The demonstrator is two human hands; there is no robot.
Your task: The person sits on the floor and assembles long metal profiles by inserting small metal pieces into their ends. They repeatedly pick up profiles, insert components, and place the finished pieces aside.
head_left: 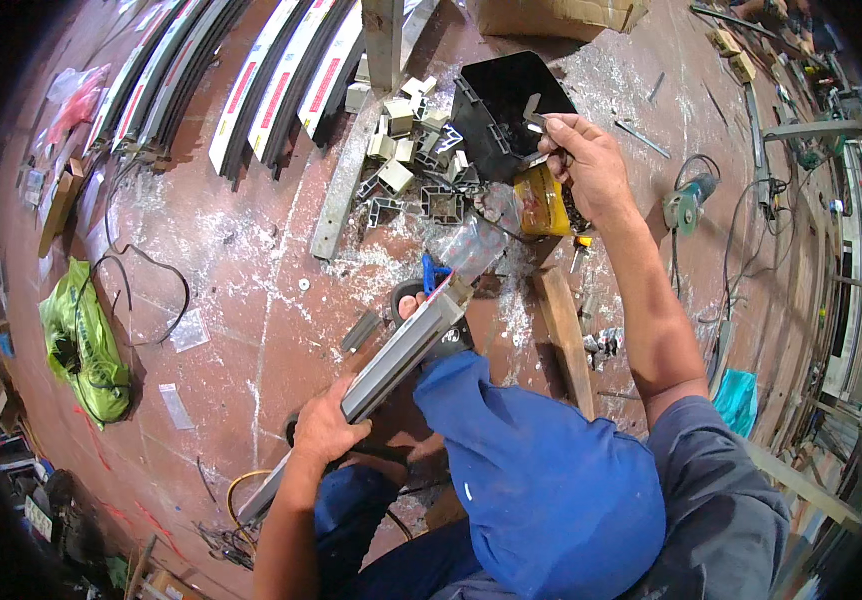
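The grey aluminium profile runs on a diagonal through the lower middle of the frame, its long axis climbing from lower left toward upper right — a line that, carried on, points roughly at the right hand. The left hand is wrapped around the profile below its upper end and is plainly the nearer of the two, being in contact with it; the right hand is well apart, up and to the right of that end. Between thumb and fingers the right hand pinches a small angled metal piece, which sticks out to the upper left, away from the profile. So the piece and the profile's upper end lie apart, the end below and to the left of the piece.

The piece shows against the dark inside of an open black plastic bin at upper centre; whether it touches the bin, I cannot tell. Just below the right hand stands a yellow container, and left of the bin lies a heap of cut profile blocks on the reddish-brown floor. A wooden strip lies right of the profile's upper end.
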